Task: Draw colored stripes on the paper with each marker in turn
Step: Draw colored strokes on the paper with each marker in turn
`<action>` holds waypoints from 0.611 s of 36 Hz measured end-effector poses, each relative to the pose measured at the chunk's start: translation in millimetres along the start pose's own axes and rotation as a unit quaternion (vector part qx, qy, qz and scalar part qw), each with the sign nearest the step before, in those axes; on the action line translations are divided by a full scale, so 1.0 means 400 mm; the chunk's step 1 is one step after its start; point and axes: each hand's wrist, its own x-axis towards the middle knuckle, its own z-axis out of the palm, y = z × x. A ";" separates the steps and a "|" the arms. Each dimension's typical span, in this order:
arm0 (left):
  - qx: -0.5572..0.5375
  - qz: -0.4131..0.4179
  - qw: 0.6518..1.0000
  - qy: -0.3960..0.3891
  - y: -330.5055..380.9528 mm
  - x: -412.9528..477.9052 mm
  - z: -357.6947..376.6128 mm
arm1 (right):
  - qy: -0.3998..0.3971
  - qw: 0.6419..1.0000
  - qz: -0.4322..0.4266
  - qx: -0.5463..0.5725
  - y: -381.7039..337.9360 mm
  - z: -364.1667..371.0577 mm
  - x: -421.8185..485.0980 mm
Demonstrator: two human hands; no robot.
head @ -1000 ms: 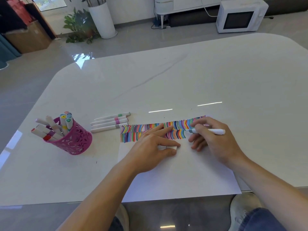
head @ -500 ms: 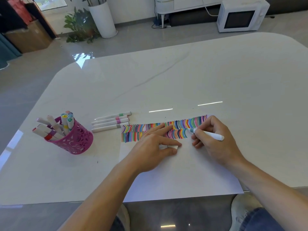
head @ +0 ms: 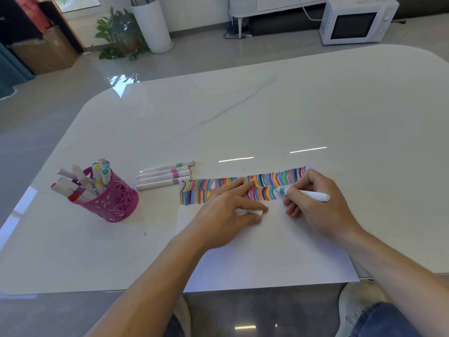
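Cup (head: 114, 203), pink, pierced pattern: stands at the left of the table (head: 267, 113), well apart from the sheet. It holds a bunch of capped pens leaning outward. Whether these are used or waiting cannot be told.

Loose pens (head: 165, 175), four, capped: lie side by side just beside the sheet's far left corner, probably set aside within reach.

Paper (head: 267, 251), white: lies at the near table edge. A band of coloured stripes (head: 264, 186) runs along its far edge, with a second row begun beneath.

Left hand (head: 228, 212): long fingers laid flat over the stripes, likely to keep the sheet from sliding. Thumb and a finger pinch a small white cap (head: 255, 212), presumably kept ready for closing the pen.

Marker (head: 303, 193), white barrel, bluish tip: tip meets the paper at the right end of the lower row.

Right hand (head: 318, 205): pinches the marker near its tip, heel resting on the sheet for steadiness.

Obstruction: the left fingertips cover part of the lower row, close to the working tip.

Microwave (head: 352, 23): on the floor beyond, no bearing.
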 end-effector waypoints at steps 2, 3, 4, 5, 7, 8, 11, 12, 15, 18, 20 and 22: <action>0.001 0.001 1.000 0.000 0.000 0.000 0.000 | -0.002 1.000 0.007 0.004 -0.008 0.002 -0.002; 0.000 0.001 1.000 0.001 0.001 0.000 0.000 | -0.003 1.000 0.011 0.003 -0.010 0.002 -0.003; 0.000 0.000 1.000 0.001 0.001 0.000 0.000 | -0.003 1.000 0.012 0.001 -0.011 0.002 -0.003; 0.000 0.000 1.000 0.001 0.001 0.000 0.000 | -0.004 1.000 0.013 -0.003 -0.011 0.002 -0.003; 0.001 -0.001 1.000 0.001 0.001 0.001 0.000 | -0.004 1.000 0.016 -0.009 -0.011 0.000 -0.003; 0.000 -0.001 1.000 0.001 0.001 0.001 0.001 | -0.004 1.000 0.019 -0.012 -0.011 -0.001 -0.003; -0.002 -0.002 1.000 0.002 -0.001 0.002 0.002 | -0.003 1.000 0.020 -0.020 -0.011 -0.003 -0.002; -0.002 -0.002 1.000 0.002 -0.002 0.002 0.002 | -0.002 1.000 0.020 -0.021 -0.008 -0.004 -0.001; -0.006 -0.001 1.000 0.003 -0.003 0.002 0.003 | 0.006 0.999 0.018 -0.029 -0.004 -0.007 0.003; -0.004 -0.001 1.000 0.004 -0.004 0.003 0.003 | 0.009 0.999 0.012 -0.036 -0.006 -0.006 0.004; -0.001 0.000 1.000 0.005 -0.004 0.004 0.003 | 0.016 0.999 0.013 -0.032 -0.006 -0.006 0.005; 0.001 0.000 1.000 0.005 -0.005 0.004 0.003 | 0.022 0.999 0.016 -0.027 -0.007 -0.005 0.006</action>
